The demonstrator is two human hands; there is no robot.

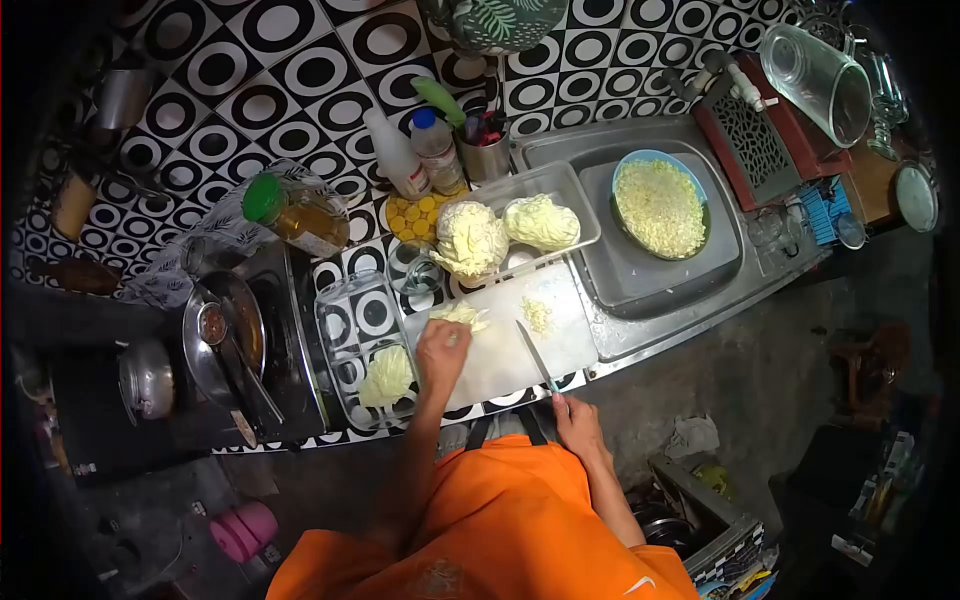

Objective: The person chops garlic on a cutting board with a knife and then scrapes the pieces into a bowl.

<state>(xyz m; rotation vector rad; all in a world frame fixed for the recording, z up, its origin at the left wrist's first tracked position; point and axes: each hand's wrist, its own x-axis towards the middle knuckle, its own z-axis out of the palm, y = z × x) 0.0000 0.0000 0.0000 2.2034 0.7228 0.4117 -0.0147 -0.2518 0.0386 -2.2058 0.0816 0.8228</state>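
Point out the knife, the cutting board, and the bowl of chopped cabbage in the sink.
knife (pixel 534 352), head view, middle of the blade.
cutting board (pixel 500 372), head view, bare white patch between the hands.
bowl of chopped cabbage (pixel 640 156), head view, blue rim at the top.

Bright orange top (pixel 510 520), short-sleeved it seems; small white mark near hem; bare forearms

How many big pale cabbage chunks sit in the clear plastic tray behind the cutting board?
2: one pale cabbage chunk at the clear plastic tray's left, another right; smaller pieces may hide behind them.
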